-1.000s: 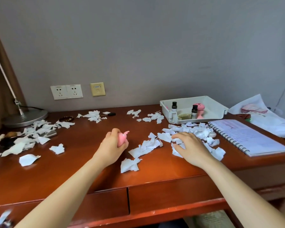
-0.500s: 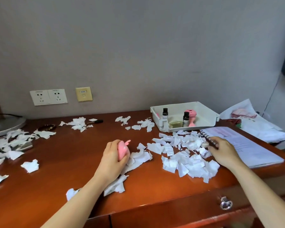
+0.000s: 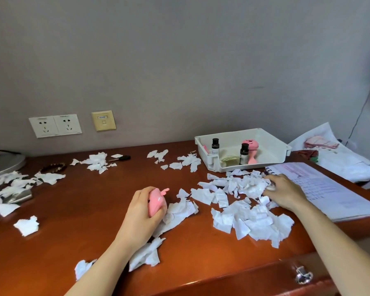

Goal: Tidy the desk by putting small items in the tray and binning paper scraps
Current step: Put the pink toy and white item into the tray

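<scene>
My left hand point(image 3: 140, 212) is closed around a small pink toy-like item point(image 3: 155, 201) just above the desk's middle. My right hand point(image 3: 285, 192) rests palm down on the far right edge of a big heap of white paper scraps point(image 3: 241, 207), its fingers curled over a small pale thing I cannot make out. A white tray point(image 3: 271, 149) stands at the back right and holds two dark bottles point(image 3: 215, 146), a pink figure point(image 3: 253, 149) and a pale pad. More paper scraps point(image 3: 97, 161) lie scattered across the wooden desk point(image 3: 77, 212).
An open spiral notebook point(image 3: 320, 186) lies right of my right hand. White sheets and a pink cloth point(image 3: 320, 143) sit at the far right. A bead bracelet point(image 3: 52, 167), a black key point(image 3: 122, 158) and a lamp base point(image 3: 2, 165) are at the back left. A drawer knob point(image 3: 303, 275) shows below.
My right hand slid right across the scrap heap to the notebook's edge. My left hand kept the pink item and stayed near the desk's middle. My view shifted right.
</scene>
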Action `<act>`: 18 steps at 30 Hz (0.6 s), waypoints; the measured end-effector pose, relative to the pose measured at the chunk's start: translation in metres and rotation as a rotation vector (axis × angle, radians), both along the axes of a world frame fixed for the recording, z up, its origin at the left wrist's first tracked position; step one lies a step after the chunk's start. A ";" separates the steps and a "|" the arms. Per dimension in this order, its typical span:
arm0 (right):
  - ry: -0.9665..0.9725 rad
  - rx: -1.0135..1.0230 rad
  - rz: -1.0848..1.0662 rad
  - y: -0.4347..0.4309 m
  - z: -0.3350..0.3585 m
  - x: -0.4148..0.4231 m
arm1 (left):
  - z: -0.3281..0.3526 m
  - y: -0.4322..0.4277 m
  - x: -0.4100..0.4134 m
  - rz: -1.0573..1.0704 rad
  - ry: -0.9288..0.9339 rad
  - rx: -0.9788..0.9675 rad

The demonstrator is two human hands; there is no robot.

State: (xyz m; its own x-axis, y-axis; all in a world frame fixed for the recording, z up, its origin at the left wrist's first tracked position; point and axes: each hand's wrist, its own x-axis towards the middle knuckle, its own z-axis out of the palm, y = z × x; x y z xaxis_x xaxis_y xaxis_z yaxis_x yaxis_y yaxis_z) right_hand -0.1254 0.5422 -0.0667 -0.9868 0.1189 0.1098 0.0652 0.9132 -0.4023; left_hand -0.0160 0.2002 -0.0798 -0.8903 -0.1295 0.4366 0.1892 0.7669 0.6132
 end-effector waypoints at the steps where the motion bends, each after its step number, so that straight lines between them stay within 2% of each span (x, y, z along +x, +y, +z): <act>1: 0.050 -0.023 -0.013 0.000 -0.004 0.002 | 0.000 0.000 0.000 -0.002 -0.003 0.004; 12: 0.408 -0.414 -0.006 0.000 -0.006 0.020 | 0.004 0.000 0.001 0.050 0.011 0.088; 18: 0.450 -0.469 0.094 -0.005 -0.002 0.028 | 0.023 0.012 0.001 -0.052 -0.005 0.100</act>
State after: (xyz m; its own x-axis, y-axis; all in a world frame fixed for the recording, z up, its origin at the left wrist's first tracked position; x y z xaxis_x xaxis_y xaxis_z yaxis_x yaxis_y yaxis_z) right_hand -0.0975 0.5368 -0.0690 -0.8653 0.1698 0.4717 -0.2741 0.6275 -0.7288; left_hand -0.0148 0.2119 -0.0571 -0.8990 -0.1255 0.4195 0.2241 0.6911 0.6871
